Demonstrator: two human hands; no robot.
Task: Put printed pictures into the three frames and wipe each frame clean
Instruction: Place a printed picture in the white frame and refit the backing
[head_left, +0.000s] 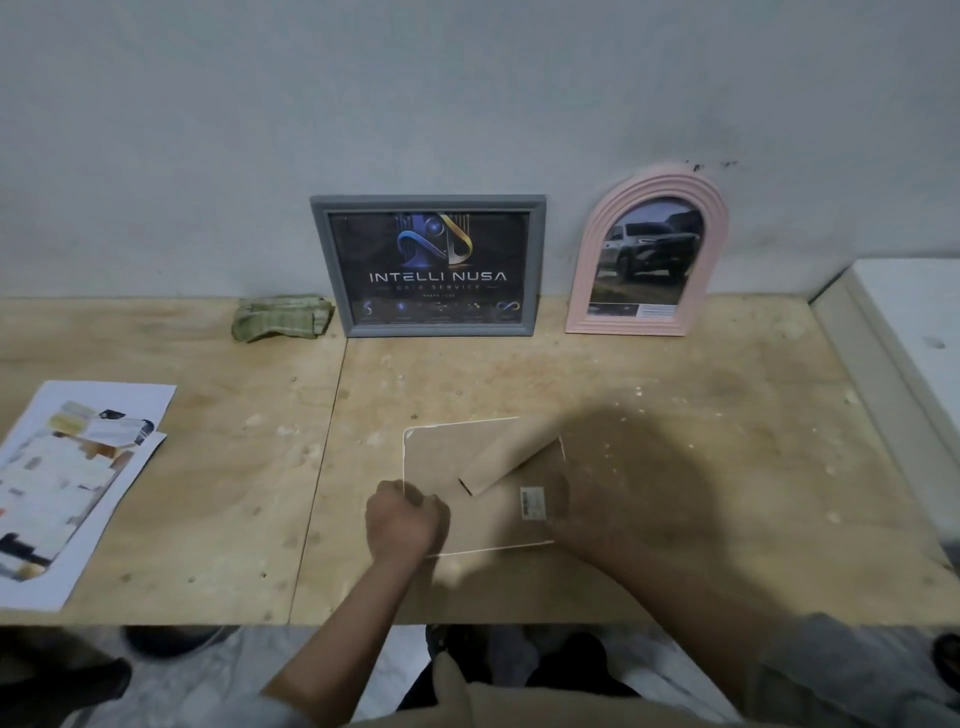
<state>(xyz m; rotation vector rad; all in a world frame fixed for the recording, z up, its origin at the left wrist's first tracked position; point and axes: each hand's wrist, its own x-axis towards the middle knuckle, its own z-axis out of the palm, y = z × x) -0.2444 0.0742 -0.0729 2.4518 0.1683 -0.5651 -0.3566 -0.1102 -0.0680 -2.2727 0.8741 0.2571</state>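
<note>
A white frame lies face down on the plywood table, its brown backing board up, with the stand flap raised. My left hand is curled at the frame's near left corner and seems to pinch its edge. My right hand is motion-blurred over the frame's right side; its fingers cannot be made out. A grey frame with a dark logo print and a pink arched frame with a car picture lean upright against the wall.
A folded green cloth lies left of the grey frame. Printed sheets are stacked at the table's left edge. A white surface adjoins the table on the right. The table's front edge runs just below my forearms.
</note>
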